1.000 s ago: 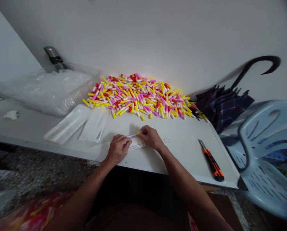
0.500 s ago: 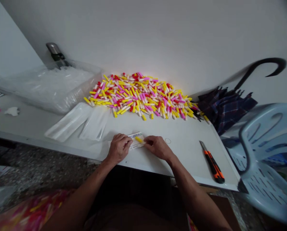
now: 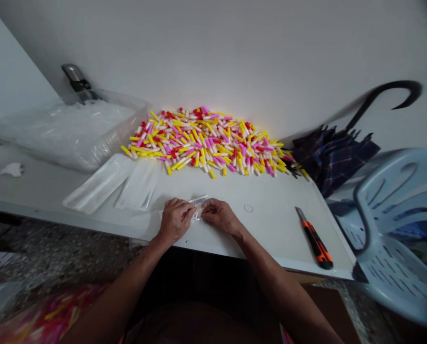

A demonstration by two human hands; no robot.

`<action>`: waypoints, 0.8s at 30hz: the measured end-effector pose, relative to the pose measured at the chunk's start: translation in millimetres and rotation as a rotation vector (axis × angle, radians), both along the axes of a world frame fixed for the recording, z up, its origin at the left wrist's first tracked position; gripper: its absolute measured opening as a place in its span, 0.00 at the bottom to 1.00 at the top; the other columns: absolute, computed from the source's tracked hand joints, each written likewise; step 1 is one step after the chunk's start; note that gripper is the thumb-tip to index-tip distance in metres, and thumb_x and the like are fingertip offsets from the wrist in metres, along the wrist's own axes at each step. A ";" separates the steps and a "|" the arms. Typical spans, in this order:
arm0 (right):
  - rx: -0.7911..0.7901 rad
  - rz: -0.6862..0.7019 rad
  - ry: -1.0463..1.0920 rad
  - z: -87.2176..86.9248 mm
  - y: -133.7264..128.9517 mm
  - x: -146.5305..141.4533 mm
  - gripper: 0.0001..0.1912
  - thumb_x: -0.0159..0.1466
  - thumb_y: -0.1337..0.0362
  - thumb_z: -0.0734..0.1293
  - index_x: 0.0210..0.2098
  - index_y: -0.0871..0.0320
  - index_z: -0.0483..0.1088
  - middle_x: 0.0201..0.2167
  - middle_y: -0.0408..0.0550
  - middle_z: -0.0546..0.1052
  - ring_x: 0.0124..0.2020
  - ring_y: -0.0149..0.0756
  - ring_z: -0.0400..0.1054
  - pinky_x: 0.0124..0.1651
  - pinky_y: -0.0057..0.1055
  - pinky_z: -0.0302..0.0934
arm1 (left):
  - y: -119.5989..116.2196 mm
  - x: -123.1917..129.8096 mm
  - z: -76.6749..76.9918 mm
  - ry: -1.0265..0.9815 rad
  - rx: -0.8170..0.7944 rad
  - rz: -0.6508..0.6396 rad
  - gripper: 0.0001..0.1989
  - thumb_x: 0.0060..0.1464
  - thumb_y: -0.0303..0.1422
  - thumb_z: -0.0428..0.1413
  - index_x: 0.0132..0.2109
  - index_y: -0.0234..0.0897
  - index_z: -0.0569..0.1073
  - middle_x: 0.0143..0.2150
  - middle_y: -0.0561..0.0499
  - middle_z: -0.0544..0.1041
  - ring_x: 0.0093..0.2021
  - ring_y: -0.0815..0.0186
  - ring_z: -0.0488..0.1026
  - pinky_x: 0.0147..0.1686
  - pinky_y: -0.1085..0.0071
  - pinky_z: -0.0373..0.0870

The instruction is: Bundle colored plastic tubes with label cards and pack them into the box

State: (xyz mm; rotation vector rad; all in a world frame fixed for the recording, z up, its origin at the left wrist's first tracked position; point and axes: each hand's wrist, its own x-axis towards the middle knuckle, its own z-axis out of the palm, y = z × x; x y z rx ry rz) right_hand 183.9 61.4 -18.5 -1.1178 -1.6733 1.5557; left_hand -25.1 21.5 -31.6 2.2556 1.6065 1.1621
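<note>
Near the table's front edge, a small clear plastic bag (image 3: 197, 216) lies between my hands, with a white printed card (image 3: 200, 198) showing at it. My left hand (image 3: 176, 220) is closed, thumb and fingers pinching the bag's left part. Just across from it, my right hand (image 3: 218, 216) has its fingertips pinched together at the bag's right side. The fingers cover most of the card. Behind both hands spreads a heap of small yellow, red, pink and white plastic tubes (image 3: 206, 143). Two stacks of flat clear bags (image 3: 136, 188) lie to the left.
A big clear bag of translucent pieces (image 3: 73, 129) and a flask (image 3: 75, 79) stand back left. Rightward lie a rubber band (image 3: 248, 208) and an orange-black utility knife (image 3: 315, 243), blade extended. A folded umbrella (image 3: 337, 160) and blue plastic chair (image 3: 389, 215) flank the table's right end.
My right hand has moved left, close to my left hand. A yellow tube seen on the card between the hands is now out of sight. The view has shifted slightly.
</note>
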 end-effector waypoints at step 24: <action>0.331 -0.409 -0.799 13.1 116.7 -7.3 0.08 0.65 0.60 0.69 0.37 0.59 0.76 0.42 0.56 0.82 0.46 0.48 0.75 0.47 0.37 0.66 | 2.2 1.2 -4.9 -0.035 0.009 -0.017 0.08 0.67 0.33 0.57 0.38 0.41 0.79 0.36 0.52 0.81 0.40 0.60 0.72 0.46 0.58 0.64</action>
